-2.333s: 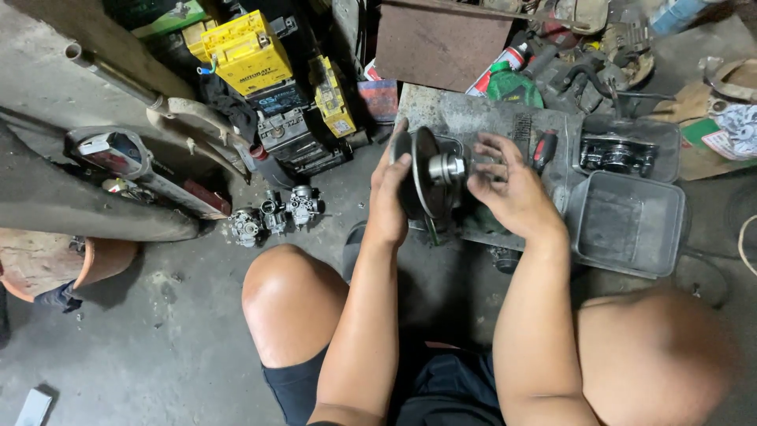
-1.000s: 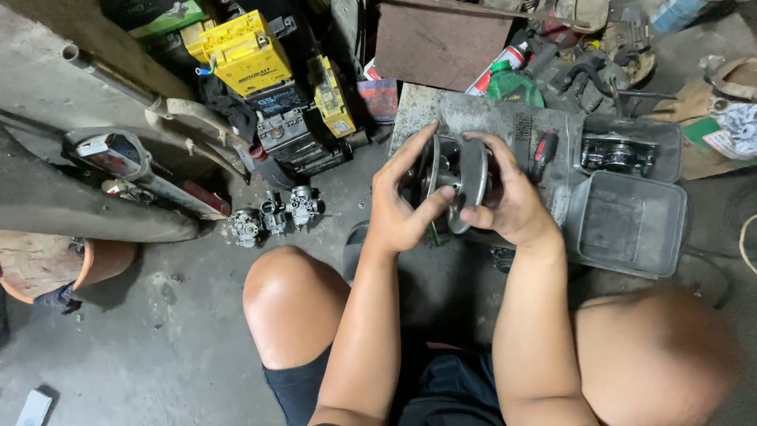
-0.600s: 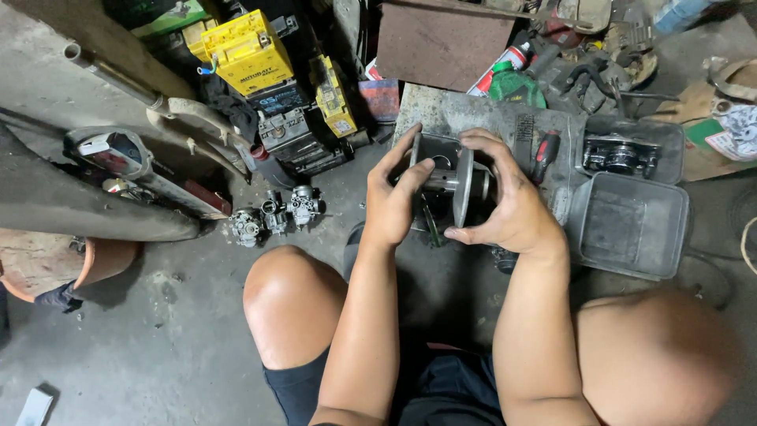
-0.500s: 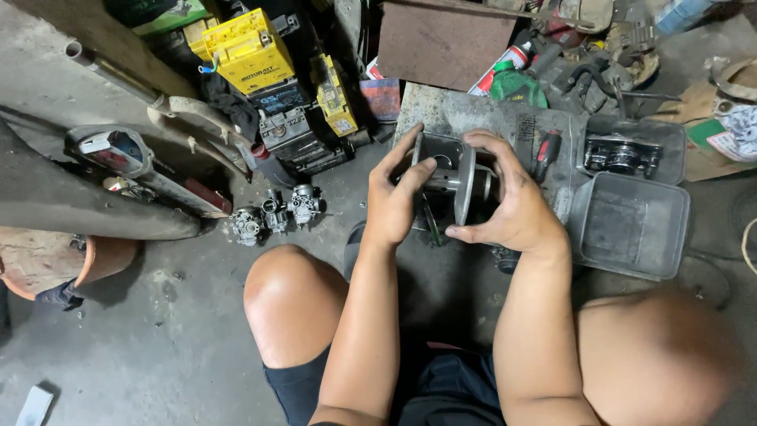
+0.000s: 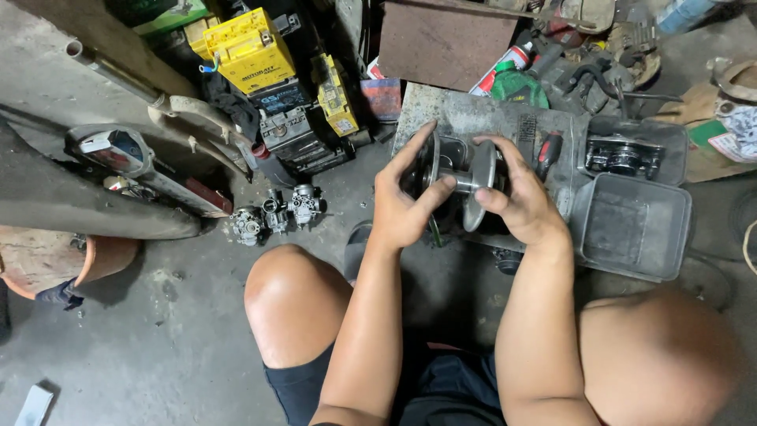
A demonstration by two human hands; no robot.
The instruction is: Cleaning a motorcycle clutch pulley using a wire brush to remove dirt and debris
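A grey metal pulley assembly (image 5: 464, 175), two discs on a central shaft, is held up between both hands over a flat metal slab (image 5: 489, 120). My left hand (image 5: 404, 199) grips the left disc, with its thumb on the shaft. On the right disc rests my right hand (image 5: 519, 196), fingers curled over its rim. Both discs stand on edge. A thin dark tool (image 5: 434, 231) shows just below the hands.
A grey metal tray (image 5: 631, 225) lies to the right, with a dark bearing part (image 5: 623, 158) behind it. Carburettor parts (image 5: 276, 213) sit on the concrete floor at left. Yellow and black batteries (image 5: 260, 63), a green bottle (image 5: 519, 85) and a red-handled tool (image 5: 547, 151) crowd the back.
The pulley has been lifted off the slab and turned. The two discs have been drawn apart along the shaft, and both hands now hold it higher.
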